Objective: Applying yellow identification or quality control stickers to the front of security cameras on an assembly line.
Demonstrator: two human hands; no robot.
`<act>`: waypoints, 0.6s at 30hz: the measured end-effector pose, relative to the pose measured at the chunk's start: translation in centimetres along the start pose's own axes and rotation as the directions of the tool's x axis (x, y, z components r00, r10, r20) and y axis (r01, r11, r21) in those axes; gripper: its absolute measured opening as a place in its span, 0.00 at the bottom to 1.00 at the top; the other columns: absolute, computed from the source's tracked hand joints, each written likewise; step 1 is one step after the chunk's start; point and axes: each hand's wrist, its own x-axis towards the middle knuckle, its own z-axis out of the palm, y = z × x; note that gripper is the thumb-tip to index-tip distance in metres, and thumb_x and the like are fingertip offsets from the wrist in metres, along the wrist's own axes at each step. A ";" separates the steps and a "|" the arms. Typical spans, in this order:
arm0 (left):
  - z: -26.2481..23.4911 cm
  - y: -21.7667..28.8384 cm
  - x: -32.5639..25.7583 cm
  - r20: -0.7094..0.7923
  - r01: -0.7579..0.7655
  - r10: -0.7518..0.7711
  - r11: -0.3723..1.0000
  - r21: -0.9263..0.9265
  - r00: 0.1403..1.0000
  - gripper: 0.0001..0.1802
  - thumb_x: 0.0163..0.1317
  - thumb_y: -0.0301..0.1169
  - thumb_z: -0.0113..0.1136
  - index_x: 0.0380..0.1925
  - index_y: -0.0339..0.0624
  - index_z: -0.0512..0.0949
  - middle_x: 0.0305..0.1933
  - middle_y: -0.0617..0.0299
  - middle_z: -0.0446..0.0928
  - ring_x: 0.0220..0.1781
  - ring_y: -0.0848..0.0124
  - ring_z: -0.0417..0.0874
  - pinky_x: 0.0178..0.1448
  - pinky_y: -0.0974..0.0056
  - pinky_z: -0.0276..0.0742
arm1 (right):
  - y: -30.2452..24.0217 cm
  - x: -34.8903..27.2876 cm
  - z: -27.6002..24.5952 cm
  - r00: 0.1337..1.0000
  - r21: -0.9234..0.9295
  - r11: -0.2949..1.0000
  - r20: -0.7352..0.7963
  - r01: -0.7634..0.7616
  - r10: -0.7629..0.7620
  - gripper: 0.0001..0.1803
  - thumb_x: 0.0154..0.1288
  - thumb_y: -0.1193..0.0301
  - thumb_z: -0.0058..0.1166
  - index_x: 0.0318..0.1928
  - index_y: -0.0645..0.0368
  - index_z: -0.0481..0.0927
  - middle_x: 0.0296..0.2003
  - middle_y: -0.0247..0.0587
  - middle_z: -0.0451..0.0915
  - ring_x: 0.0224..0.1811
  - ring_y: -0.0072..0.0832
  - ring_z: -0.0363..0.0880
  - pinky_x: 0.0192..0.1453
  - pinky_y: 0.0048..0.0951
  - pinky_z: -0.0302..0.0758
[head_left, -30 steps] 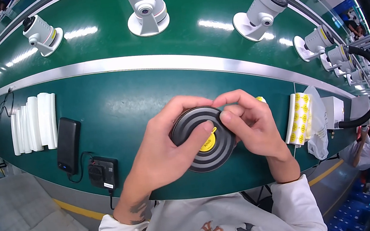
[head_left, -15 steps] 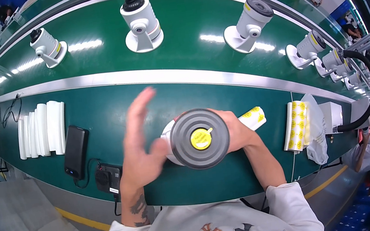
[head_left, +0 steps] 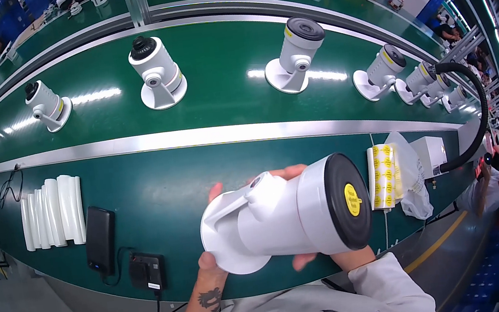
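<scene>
A white barrel-shaped device (head_left: 272, 223) with a round base lies tilted sideways above the bench in front of me. Its dark ribbed end cap (head_left: 340, 201) faces right and bears a round yellow sticker (head_left: 352, 199). My left hand (head_left: 210, 269) holds the round base at the left, thumb in front and fingertips showing behind. Around the barrel is my right hand (head_left: 304, 260), with some fingers at the upper edge and others below; the device hides the rest.
White foam-like strips (head_left: 53, 212), a black power bank (head_left: 101, 240) and a black cabled box (head_left: 148, 271) lie left. Yellow-printed sticker sheets (head_left: 382, 175) and a clear plastic bag (head_left: 414, 184) lie right, near a black flexible hose (head_left: 478, 104). Similar devices (head_left: 158, 73) stand beyond the metal rail (head_left: 152, 142).
The device has turned from cap toward me to lying sideways, cap right. My left hand, raised and open before, now holds the base. The view has shifted, and a rolled sticker sheet is no longer visible.
</scene>
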 end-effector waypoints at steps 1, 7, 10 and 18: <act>0.3 -0.3 0.0 -0.010 0.011 -0.011 1.000 -0.029 1.000 0.77 0.34 0.62 0.76 0.73 0.52 0.32 0.75 0.46 0.46 0.74 0.49 0.54 0.74 0.45 0.55 | -0.1 -0.1 0.0 1.000 -0.019 1.000 0.028 0.010 -0.009 0.74 0.23 0.46 0.81 0.71 0.56 0.49 0.63 0.53 0.64 0.65 0.45 0.67 0.67 0.47 0.67; 0.3 -2.9 0.1 0.174 -0.445 0.410 0.826 0.345 0.895 0.82 0.31 0.65 0.76 0.72 0.54 0.24 0.75 0.48 0.43 0.74 0.47 0.54 0.74 0.43 0.54 | 2.6 -1.4 1.9 0.962 0.433 0.899 -0.266 0.062 0.061 0.62 0.46 0.32 0.61 0.72 0.50 0.46 0.64 0.56 0.64 0.65 0.53 0.66 0.65 0.57 0.67; 4.3 -2.7 -0.4 -0.060 -0.182 0.189 0.978 0.104 0.980 0.73 0.40 0.79 0.54 0.72 0.57 0.24 0.76 0.52 0.41 0.74 0.47 0.54 0.74 0.43 0.52 | 2.8 -1.4 1.1 0.980 0.627 0.777 -0.178 0.046 0.085 0.63 0.45 0.25 0.52 0.71 0.55 0.51 0.60 0.55 0.68 0.63 0.50 0.68 0.64 0.52 0.69; 5.4 -1.2 -2.0 -0.010 0.617 -0.644 0.738 -0.272 0.765 0.58 0.51 0.80 0.32 0.73 0.52 0.48 0.73 0.55 0.54 0.73 0.54 0.58 0.74 0.50 0.54 | 1.6 -1.5 -0.8 0.986 0.708 0.704 0.080 0.049 -0.149 0.70 0.35 0.28 0.64 0.72 0.54 0.49 0.52 0.64 0.72 0.54 0.52 0.74 0.59 0.53 0.70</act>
